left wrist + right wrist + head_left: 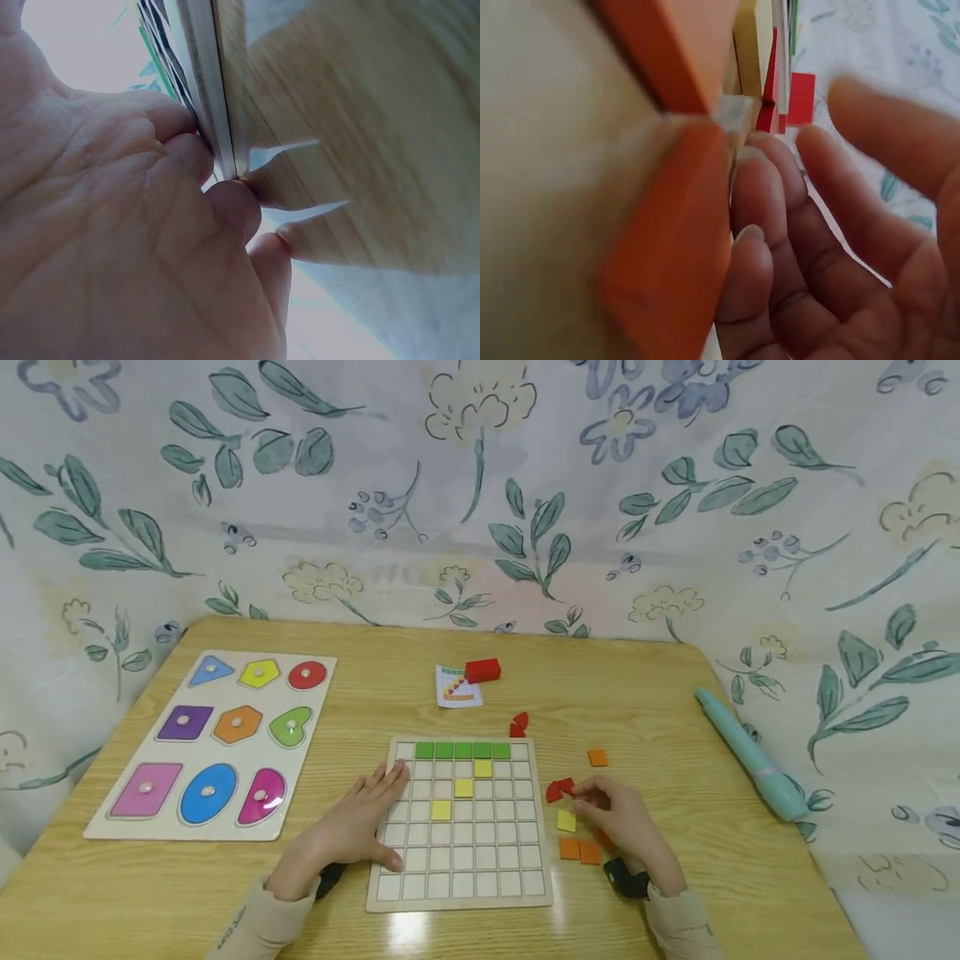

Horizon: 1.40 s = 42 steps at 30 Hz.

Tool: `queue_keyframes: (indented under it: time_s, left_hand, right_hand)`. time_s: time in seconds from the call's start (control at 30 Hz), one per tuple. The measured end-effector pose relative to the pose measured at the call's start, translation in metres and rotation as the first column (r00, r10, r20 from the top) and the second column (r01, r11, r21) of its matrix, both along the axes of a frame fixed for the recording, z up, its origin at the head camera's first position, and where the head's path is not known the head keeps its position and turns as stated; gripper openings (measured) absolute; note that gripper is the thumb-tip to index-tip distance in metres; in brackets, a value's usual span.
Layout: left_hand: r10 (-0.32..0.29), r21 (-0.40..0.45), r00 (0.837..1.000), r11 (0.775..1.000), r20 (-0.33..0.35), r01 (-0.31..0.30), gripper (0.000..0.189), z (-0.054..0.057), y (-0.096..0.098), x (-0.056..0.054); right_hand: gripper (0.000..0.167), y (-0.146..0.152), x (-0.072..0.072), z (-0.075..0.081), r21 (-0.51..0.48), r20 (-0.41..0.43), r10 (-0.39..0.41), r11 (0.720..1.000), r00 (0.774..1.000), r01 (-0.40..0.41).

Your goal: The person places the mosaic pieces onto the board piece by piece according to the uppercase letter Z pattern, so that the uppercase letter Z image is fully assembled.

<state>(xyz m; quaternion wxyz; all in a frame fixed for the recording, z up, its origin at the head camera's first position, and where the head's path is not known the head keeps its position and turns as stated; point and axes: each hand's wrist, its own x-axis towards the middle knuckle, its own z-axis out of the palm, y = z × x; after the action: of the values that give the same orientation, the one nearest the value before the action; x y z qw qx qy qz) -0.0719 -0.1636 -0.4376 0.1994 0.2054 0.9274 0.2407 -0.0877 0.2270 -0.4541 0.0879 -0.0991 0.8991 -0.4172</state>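
My left hand (360, 818) rests on the left edge of a wooden grid board (465, 885), fingers spread and thumb on its lower left. The left wrist view shows the palm and fingers (234, 210) against the board's edge. Green square tiles (464, 750) fill part of the top row, and three yellow tiles (463, 788) step diagonally below. To the board's right, my right hand (618, 814) reaches its fingertips to red quarter-round pieces (555, 791). In the right wrist view its thumb and forefinger stand apart, with nothing visibly pinched. A loose yellow tile (566, 821) lies nearby.
Orange tiles (570, 848) lie by the right hand, another orange tile (597, 758) farther back. More red pieces (518, 727) touch the board's top corner. Behind are a pattern card (459, 693) and red block (483, 671). A shape puzzle (217, 747) lies left, a teal tube-like object (750, 756) right.
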Motion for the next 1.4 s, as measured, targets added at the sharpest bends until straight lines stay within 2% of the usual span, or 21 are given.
queue_keyframes:
  time_s: [0.13, 0.3, 0.47, 0.57, 0.7, 0.9, 1.13, 1.4]
  left_hand:
    - [-0.005, -0.004, 1.0, 1.0, -0.003, 0.005, 0.125, -0.002, 0.001, -0.001]
    - [-0.008, -0.003, 1.0, 1.0, -0.01, 0.008, 0.125, -0.003, 0.0, 0.0]
    - [-0.008, -0.001, 1.0, 1.0, -0.01, 0.008, 0.125, -0.004, 0.002, 0.0]
    - [-0.013, -0.004, 1.0, 1.0, -0.006, 0.013, 0.125, -0.004, 0.003, 0.0]
    - [-0.012, -0.007, 1.0, 1.0, -0.003, 0.012, 0.124, -0.003, 0.002, 0.001]
    - [-0.008, -0.011, 1.0, 1.0, -0.01, 0.008, 0.124, -0.003, 0.001, 0.001]
    - [-0.009, -0.013, 1.0, 1.0, -0.018, 0.009, 0.122, -0.003, 0.001, 0.0]
    - [-0.004, 0.002, 1.0, 1.0, -0.013, 0.004, 0.122, -0.007, -0.002, 0.0]
  right_hand:
    - [0.025, 0.0, 0.008, -0.003, 0.066, 0.003, 0.045, 0.997, 0.999, -0.045]
    - [0.02, -0.006, 0.003, -0.001, 0.115, -0.027, 0.049, 0.992, 0.998, -0.045]
    - [0.013, -0.014, -0.012, 0.0, 0.049, -0.04, -0.018, 0.999, 0.999, 0.02]
    - [0.009, -0.023, -0.014, -0.001, -0.037, -0.004, -0.034, 0.999, 0.999, 0.033]
    - [0.007, -0.04, -0.012, -0.004, -0.125, 0.036, 0.047, 0.991, 0.998, -0.042]
    - [0.006, -0.08, -0.004, 0.002, -0.148, 0.041, 0.185, 0.973, 0.982, -0.177]
    - [0.004, -0.144, 0.0, 0.012, -0.151, 0.027, 0.351, 0.927, 0.936, -0.343]
    - [0.003, -0.186, 0.002, 0.012, -0.011, 0.046, 0.361, 0.933, 0.931, -0.361]
